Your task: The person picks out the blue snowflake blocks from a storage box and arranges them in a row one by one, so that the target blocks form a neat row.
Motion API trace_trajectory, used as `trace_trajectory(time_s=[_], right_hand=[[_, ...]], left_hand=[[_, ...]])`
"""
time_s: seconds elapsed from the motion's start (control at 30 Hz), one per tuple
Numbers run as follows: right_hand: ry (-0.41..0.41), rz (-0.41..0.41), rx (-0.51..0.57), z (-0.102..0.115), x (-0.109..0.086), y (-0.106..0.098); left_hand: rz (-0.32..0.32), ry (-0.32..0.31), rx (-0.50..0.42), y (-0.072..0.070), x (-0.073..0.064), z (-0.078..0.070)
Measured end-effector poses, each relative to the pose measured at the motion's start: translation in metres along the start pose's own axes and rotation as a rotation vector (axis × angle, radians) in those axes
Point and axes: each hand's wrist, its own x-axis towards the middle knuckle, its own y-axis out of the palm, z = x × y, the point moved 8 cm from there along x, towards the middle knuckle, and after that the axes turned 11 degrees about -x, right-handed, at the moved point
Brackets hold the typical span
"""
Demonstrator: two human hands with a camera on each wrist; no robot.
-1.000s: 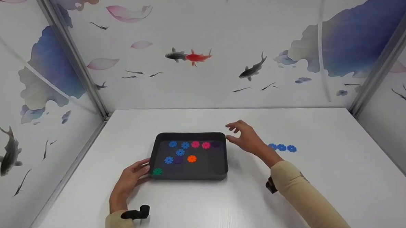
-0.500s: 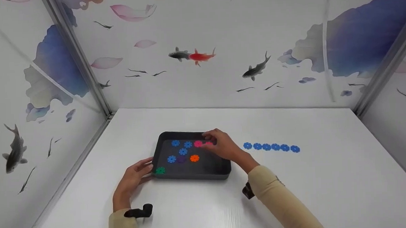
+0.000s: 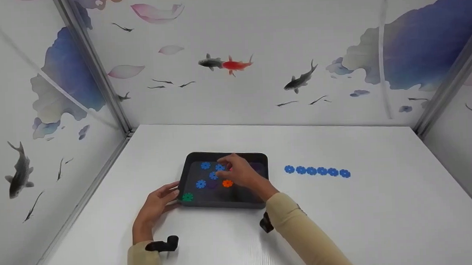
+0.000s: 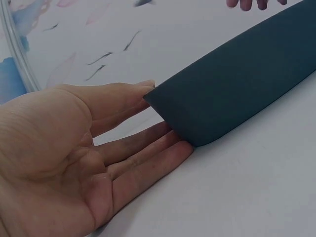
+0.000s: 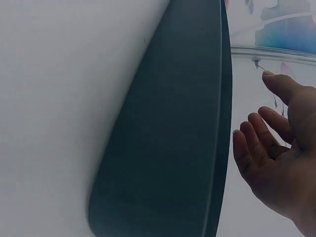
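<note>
A dark grey rectangular tray [image 3: 223,205] lies on the white table with several flower-shaped plastic discs inside. Blue discs [image 3: 201,184], an orange disc [image 3: 227,183], a green disc [image 3: 187,197] and dark purple discs [image 3: 211,184] show in it; pink ones are mostly covered by a hand. My left hand [image 3: 156,205] holds the tray's left side; the left wrist view has the thumb at the rim and fingertips at the bottom edge. Over the tray's middle hovers my right hand [image 3: 239,171], thumb and fingers parted, nothing between them, close to the blue discs.
To the right of the tray, a row of several blue discs [image 3: 311,171] runs across the white table [image 3: 367,214]. White panels [image 3: 255,36] printed with fish and petals enclose the table at the back and sides.
My right hand has moved left from beside the tray's right edge to over its middle, uncovering more of the blue row. My left hand stays at the tray's left side.
</note>
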Motion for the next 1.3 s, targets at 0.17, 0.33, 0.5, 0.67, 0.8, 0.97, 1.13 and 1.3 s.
trace_trajectory(time_s=[0.17,0.33,0.5,0.67,0.8,0.97,1.13,1.3], right_hand=[[0.006,0.019,-0.011,0.000,0.005,0.016],[0.034,0.031,-0.004,-0.001,0.010,0.026],[0.040,0.024,-0.015,0.002,0.015,0.034],[0.021,0.030,-0.041,0.006,0.019,0.041],[0.015,0.042,-0.098,0.007,0.021,0.048],[-0.008,0.046,-0.172,0.010,0.022,0.054],[-0.011,0.053,-0.197,0.011,0.023,0.058],[-0.016,0.056,-0.222,0.014,0.025,0.060]], left_hand=[[0.003,-0.005,0.012,0.001,0.000,0.000],[0.005,-0.006,0.014,0.002,0.000,0.001],[0.005,-0.009,0.017,0.001,-0.001,0.001],[0.002,-0.009,0.015,0.000,0.001,0.001],[-0.006,-0.009,0.011,-0.001,0.001,0.002],[0.003,-0.006,-0.005,0.001,0.001,0.002],[0.003,-0.004,-0.006,0.001,0.000,0.002],[0.007,0.004,-0.007,0.000,0.001,0.001]])
